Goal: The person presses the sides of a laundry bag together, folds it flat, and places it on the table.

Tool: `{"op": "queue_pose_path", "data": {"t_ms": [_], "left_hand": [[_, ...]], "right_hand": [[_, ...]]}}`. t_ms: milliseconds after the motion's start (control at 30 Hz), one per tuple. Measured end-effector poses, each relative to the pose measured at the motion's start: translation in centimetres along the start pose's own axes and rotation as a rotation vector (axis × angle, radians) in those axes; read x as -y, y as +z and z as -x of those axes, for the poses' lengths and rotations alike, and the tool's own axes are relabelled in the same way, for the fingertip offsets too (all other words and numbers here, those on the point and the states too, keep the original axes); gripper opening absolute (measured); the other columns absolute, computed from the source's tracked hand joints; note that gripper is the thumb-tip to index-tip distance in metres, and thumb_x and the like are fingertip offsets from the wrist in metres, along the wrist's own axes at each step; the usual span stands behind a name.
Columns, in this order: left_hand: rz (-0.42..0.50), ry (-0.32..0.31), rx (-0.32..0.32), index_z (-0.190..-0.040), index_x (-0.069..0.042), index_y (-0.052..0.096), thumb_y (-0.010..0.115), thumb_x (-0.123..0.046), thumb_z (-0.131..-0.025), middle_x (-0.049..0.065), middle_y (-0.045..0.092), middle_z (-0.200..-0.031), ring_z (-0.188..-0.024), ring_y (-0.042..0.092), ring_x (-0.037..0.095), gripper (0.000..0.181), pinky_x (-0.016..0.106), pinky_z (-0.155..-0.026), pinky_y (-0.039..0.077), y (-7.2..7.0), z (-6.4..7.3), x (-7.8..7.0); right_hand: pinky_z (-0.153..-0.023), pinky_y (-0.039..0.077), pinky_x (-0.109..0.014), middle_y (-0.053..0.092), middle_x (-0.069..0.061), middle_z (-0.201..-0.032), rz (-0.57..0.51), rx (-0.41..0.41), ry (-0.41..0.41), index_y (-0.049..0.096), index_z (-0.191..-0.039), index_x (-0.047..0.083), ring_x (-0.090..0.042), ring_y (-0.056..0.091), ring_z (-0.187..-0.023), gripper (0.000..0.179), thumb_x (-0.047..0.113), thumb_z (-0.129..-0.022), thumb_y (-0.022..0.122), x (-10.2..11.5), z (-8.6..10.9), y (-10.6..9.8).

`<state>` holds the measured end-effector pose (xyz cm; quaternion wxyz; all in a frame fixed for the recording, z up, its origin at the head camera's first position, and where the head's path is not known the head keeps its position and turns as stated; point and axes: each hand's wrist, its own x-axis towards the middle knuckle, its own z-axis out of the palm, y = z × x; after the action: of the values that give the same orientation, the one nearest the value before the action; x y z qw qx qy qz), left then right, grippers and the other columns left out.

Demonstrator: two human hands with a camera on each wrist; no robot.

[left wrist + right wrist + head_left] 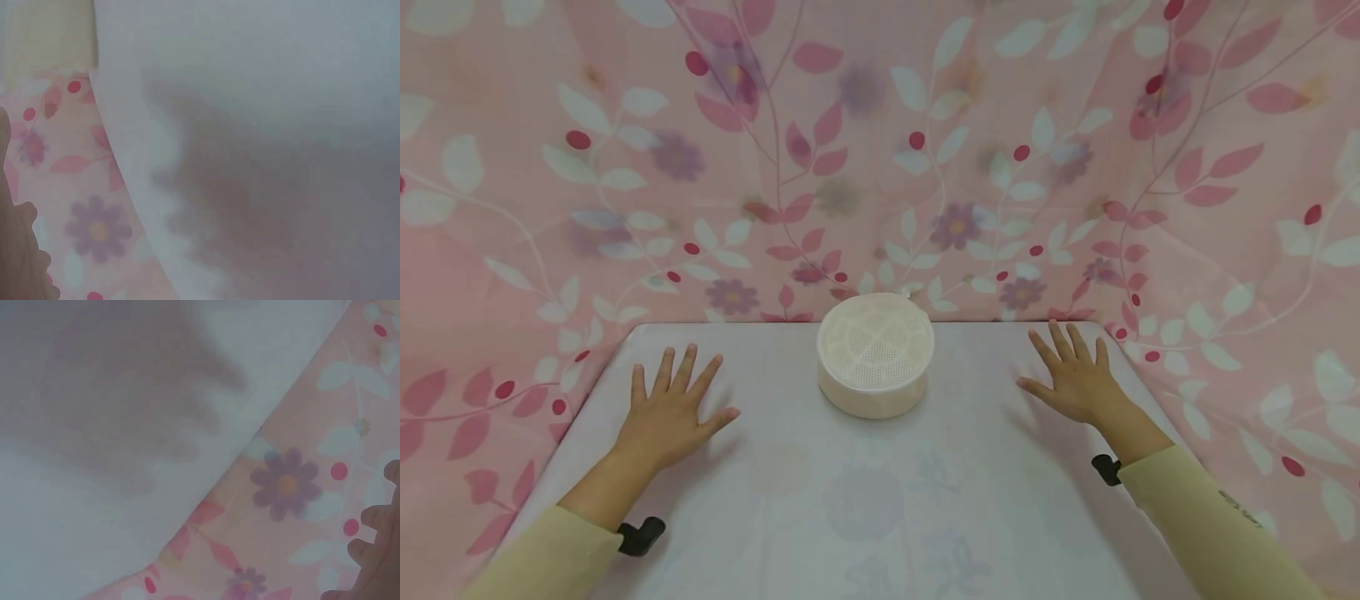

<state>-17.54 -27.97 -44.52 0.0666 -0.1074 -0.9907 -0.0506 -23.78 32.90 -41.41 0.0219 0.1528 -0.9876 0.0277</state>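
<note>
A round, cream-coloured box (876, 354) with a perforated, mesh-like top stands near the table's far edge, between the two hands and apart from both. To its left, my left hand (666, 417) is held palm down with the fingers straight and spread, its shadow falling on the cloth. On the other side my right hand (1078, 379) is likewise palm down, fingers spread wide, near the far right corner. Neither hand holds anything. Each wrist view catches only part of a hand at its edge, with a blurred hand shadow on the white surface.
The table (880, 500) has a white cover with faint bluish print. Behind it and along both sides hangs a pink floral curtain (865, 167). A small black device (642, 536) sits at the left wrist, and another black device (1106, 469) at the right.
</note>
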Motion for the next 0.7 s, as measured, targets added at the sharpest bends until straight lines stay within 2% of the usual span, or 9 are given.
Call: {"op": "queue_pose_path", "data": {"t_ms": [200, 500, 700], "left_hand": [[-0.004, -0.006, 0.005, -0.162, -0.022, 0.013, 0.043, -0.074, -0.093, 0.022, 0.002, -0.166, -0.149, -0.011, 0.046, 0.092, 0.070, -0.108, -0.018, -0.2, 0.2, -0.3], [-0.005, -0.005, 0.007, -0.161, -0.020, 0.017, 0.043, -0.075, -0.092, 0.022, 0.004, -0.165, -0.150, -0.008, 0.047, 0.092, 0.071, -0.108, -0.016, -0.2, 0.3, -0.8], [-0.006, 0.004, -0.004, -0.162, -0.020, 0.017, 0.044, -0.074, -0.092, 0.022, 0.005, -0.165, -0.150, -0.010, 0.045, 0.092, 0.070, -0.108, -0.017, -0.4, 0.3, -1.3]], "right_hand": [[-0.108, -0.009, -0.075, -0.003, -0.019, -0.167, 0.002, 0.019, 0.010, 0.016, -0.161, 0.013, -0.045, -0.007, -0.150, 0.091, 0.069, -0.095, 0.043, 0.5, 0.2, -0.3], [-0.108, -0.009, -0.075, -0.007, -0.019, -0.166, 0.017, 0.044, 0.014, 0.012, -0.162, 0.014, -0.048, -0.003, -0.149, 0.091, 0.069, -0.096, 0.041, 0.6, 0.2, -0.3], [-0.108, -0.012, -0.074, -0.007, -0.020, -0.166, -0.013, 0.048, 0.014, 0.010, -0.162, 0.014, -0.047, -0.009, -0.150, 0.091, 0.068, -0.096, 0.042, 1.2, 0.3, -0.5]]}}
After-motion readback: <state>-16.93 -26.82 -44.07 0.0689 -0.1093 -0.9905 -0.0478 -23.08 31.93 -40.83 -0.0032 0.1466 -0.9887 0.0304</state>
